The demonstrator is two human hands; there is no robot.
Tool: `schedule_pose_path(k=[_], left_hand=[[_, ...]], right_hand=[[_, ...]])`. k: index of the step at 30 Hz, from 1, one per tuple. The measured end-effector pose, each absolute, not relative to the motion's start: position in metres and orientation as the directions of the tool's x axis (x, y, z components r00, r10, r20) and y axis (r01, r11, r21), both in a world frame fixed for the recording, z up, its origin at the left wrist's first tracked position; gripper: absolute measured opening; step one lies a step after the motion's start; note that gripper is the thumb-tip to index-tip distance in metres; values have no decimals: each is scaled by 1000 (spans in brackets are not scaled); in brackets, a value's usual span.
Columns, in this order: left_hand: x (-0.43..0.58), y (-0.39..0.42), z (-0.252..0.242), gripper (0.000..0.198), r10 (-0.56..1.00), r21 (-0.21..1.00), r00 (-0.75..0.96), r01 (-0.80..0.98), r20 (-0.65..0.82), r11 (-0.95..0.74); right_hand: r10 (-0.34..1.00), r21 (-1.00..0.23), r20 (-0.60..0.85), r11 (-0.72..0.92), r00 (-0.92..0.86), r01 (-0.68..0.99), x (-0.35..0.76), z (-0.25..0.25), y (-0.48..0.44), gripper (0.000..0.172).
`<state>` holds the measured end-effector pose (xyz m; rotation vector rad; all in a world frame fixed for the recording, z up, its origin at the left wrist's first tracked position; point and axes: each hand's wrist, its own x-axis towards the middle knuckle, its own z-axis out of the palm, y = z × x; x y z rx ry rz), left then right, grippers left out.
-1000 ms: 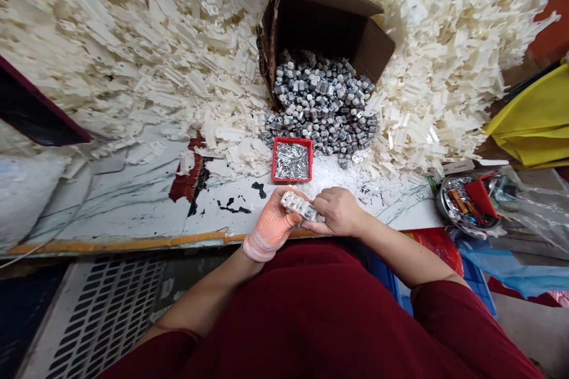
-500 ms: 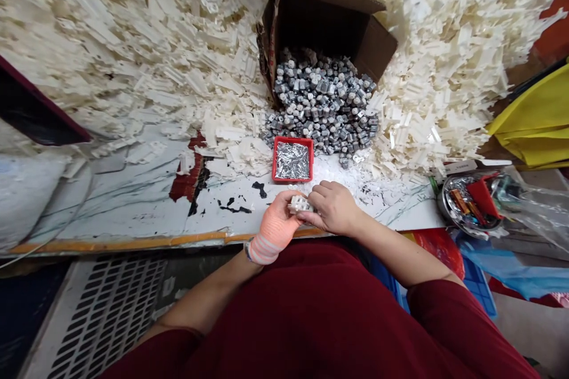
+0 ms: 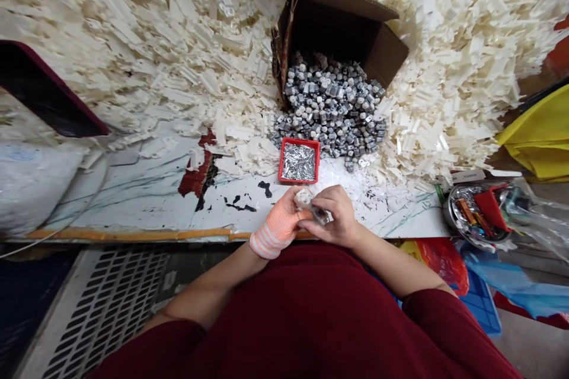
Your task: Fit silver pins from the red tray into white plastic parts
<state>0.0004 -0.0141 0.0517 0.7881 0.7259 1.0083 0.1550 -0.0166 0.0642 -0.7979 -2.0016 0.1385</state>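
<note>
My left hand [image 3: 276,226], in an orange knit glove with pale stripes at the wrist, is closed on a small white and grey plastic block [image 3: 304,197] above the table's front edge. On its other side, my bare right hand [image 3: 341,213] also has its fingers closed round the block. The block is partly covered by the fingers, and its right end is blurred and darker. Just beyond my hands stands a red square tray [image 3: 318,163] filled with small shiny metal pins [image 3: 299,162].
A cardboard box [image 3: 389,56] lies on its side, spilling grey and white plastic pieces [image 3: 333,106]. Heaps of cream plastic strips [image 3: 155,41] flank it. A phone-like dark device [image 3: 48,89] juts in at left. A metal bowl [image 3: 448,216] of odds and ends stands at right.
The block has turned in my hands: its slotted white face showed before, now a rounded white end and a darker part. The whole view has shifted slightly.
</note>
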Motion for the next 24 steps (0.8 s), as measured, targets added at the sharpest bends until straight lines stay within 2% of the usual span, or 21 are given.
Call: schedule_pose_path(k=[4, 7, 9, 11, 13, 14, 15, 16, 18, 19, 22, 24], left_hand=[[7, -20, 60, 30, 887, 812, 411, -432, -210, 392], [-1, -15, 58, 29, 888, 867, 416, -350, -197, 356], [-23, -8, 58, 29, 866, 940, 460, -161, -199, 301], [-60, 0, 61, 31, 792, 971, 562, 152, -239, 185], [-104, 7, 68, 35, 608, 901, 708, 432, -360, 31], [-125, 11, 71, 37, 552, 838, 710, 545, -437, -38], [-143, 17, 73, 38, 564, 759, 666, 643, -488, -102], [-159, 25, 74, 38, 641, 654, 587, 737, -494, -172], [-177, 47, 70, 34, 830, 428, 409, 873, -379, -235], [-180, 60, 66, 34, 876, 376, 359, 898, -322, -230], [-172, 98, 44, 45, 936, 321, 285, 923, -204, -211], [-162, 112, 29, 50, 951, 329, 260, 924, -166, -195]], right_hand=[[610, -388, 707, 758, -357, 525, 151, 65, -20, 38], [603, -385, 707, 766, -369, 515, 144, 60, -19, 33], [594, -406, 709, 785, -381, 468, 137, 53, -18, 32], [614, -460, 667, 785, -422, 415, 134, 45, -15, 34], [670, -527, 571, 743, -475, 414, 136, 38, -7, 30], [703, -545, 516, 710, -489, 446, 140, 35, 0, 26], [736, -546, 463, 676, -495, 495, 145, 34, 9, 21], [767, -528, 414, 642, -491, 557, 149, 34, 20, 17], [821, -431, 291, 571, -491, 699, 157, 36, 47, 17], [843, -355, 214, 538, -494, 764, 158, 39, 60, 19], [894, -85, -1, 447, -449, 890, 153, 46, 96, 25], [910, 44, -114, 405, -398, 913, 146, 46, 111, 32]])
